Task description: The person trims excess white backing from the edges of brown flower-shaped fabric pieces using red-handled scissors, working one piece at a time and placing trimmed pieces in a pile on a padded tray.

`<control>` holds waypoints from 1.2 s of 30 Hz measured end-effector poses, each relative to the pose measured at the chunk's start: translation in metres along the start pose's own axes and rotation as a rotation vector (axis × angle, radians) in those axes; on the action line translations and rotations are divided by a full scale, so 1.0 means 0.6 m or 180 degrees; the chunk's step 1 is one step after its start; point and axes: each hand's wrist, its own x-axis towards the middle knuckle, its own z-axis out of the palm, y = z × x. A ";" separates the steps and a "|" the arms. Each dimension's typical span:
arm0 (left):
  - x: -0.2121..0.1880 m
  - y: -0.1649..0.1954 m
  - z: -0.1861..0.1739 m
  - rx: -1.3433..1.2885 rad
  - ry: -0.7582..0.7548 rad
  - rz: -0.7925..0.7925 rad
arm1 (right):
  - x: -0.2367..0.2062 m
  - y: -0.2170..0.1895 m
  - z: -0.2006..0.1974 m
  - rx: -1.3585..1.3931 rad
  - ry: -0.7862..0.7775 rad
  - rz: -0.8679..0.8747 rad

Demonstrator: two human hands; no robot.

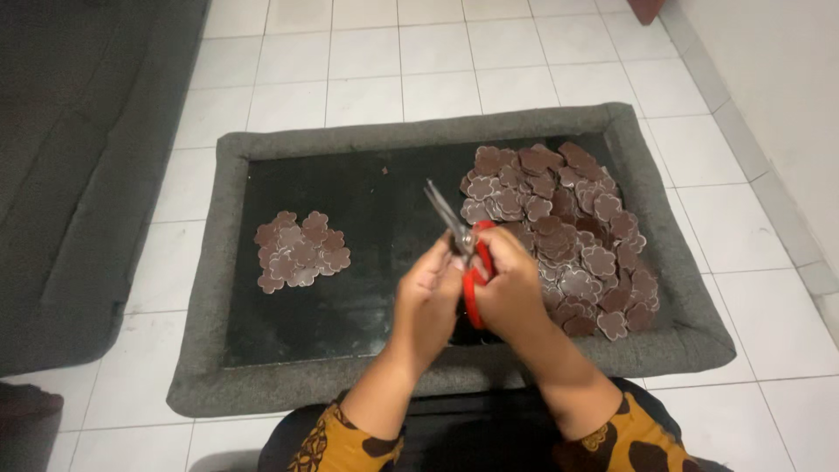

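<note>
My right hand (511, 284) grips red-handled scissors (463, 245) whose metal blades point up and to the left, slightly apart. My left hand (428, 293) is pressed against the right one near the blades, fingers curled; whatever it pinches is hidden. Both hands hover over a black mat with a grey padded rim (210, 288). To the right lies a large heap of brown flower-shaped cut-outs (568, 236). A small flat cluster of the same brown flower pieces (300, 251) lies on the left of the mat.
The mat rests on a white tiled floor (437, 61). A dark grey sofa or mattress edge (79, 175) runs along the left. A pale wall (778, 79) rises on the right. My patterned yellow-brown sleeves (629, 441) show at the bottom.
</note>
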 end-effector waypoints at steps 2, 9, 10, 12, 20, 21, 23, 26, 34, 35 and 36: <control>0.006 -0.004 -0.003 -0.0241 0.0150 -0.0136 | -0.016 -0.007 -0.002 0.0709 -0.0210 0.0254; -0.006 0.013 -0.030 -0.0856 0.0201 -0.0625 | -0.032 -0.004 -0.023 0.1604 0.0251 0.0881; -0.011 0.016 -0.030 -0.0868 0.0194 -0.0652 | -0.031 -0.003 -0.028 0.1721 0.0319 0.1102; -0.017 0.019 -0.026 -0.0890 0.0219 -0.0697 | -0.033 -0.005 -0.035 0.1818 0.0213 0.1451; -0.028 0.011 -0.024 -0.0842 0.0216 -0.0876 | -0.042 -0.002 -0.020 0.2207 -0.0043 0.1753; -0.032 0.010 -0.025 -0.0954 0.0281 -0.0948 | -0.045 -0.001 -0.018 0.2324 0.0005 0.1769; -0.025 0.010 -0.026 -0.1164 0.0367 -0.1036 | -0.040 0.005 -0.016 0.2418 0.0067 0.1755; -0.024 0.013 -0.029 -0.1040 0.0290 -0.1056 | -0.042 0.010 -0.025 0.2291 0.0121 0.1800; -0.012 0.009 -0.029 -0.0481 0.0293 -0.0975 | -0.035 0.012 -0.028 0.1915 -0.0032 0.1771; -0.011 0.009 -0.029 -0.0492 0.0303 -0.0991 | -0.035 0.010 -0.028 0.1921 -0.0031 0.1786; -0.013 0.010 -0.030 -0.0481 0.0289 -0.0970 | -0.035 0.008 -0.030 0.1926 -0.0028 0.1794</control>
